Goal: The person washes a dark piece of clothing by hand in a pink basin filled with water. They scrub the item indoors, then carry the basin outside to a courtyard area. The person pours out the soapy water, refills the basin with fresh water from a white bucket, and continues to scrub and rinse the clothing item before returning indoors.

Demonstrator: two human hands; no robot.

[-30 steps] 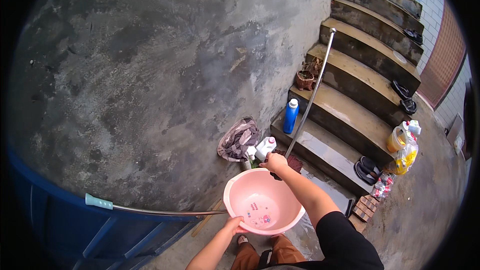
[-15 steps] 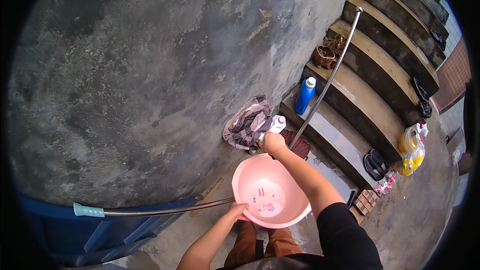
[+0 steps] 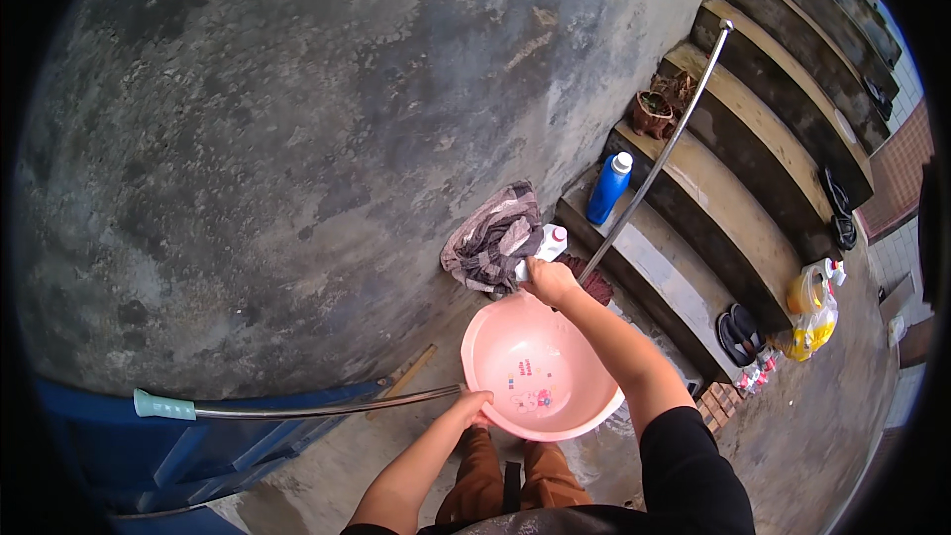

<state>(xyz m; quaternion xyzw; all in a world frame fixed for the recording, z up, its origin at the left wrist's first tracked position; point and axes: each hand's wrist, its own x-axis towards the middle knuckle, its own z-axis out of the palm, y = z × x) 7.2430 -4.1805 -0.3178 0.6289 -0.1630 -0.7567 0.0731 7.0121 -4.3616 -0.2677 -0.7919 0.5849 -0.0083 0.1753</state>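
A pink plastic basin (image 3: 575, 376) with small printed pictures inside is held in front of my legs. My left hand (image 3: 474, 406) pinches its near left rim. Past the far rim, my right hand (image 3: 551, 280) is closed at the lower part of a white bottle (image 3: 548, 242) with a pink cap. The fingertips and the bottle's base are partly hidden. Just left of that bottle a checked cloth (image 3: 492, 238) lies bunched against the wall. Dark red mop strands (image 3: 597, 285) show to the right of my right hand.
A metal pole (image 3: 666, 149) slants up beside the steps. On the steps are a blue bottle (image 3: 608, 188), a potted plant (image 3: 653, 114) and black slippers (image 3: 740, 334). Another pole, with a teal end (image 3: 163, 404), runs behind the basin. Bricks (image 3: 718, 404) lie at the stair foot.
My right hand has shifted slightly right, and the basin sits a little farther up in the picture. The view has turned slightly. Both hands keep their closed grip.
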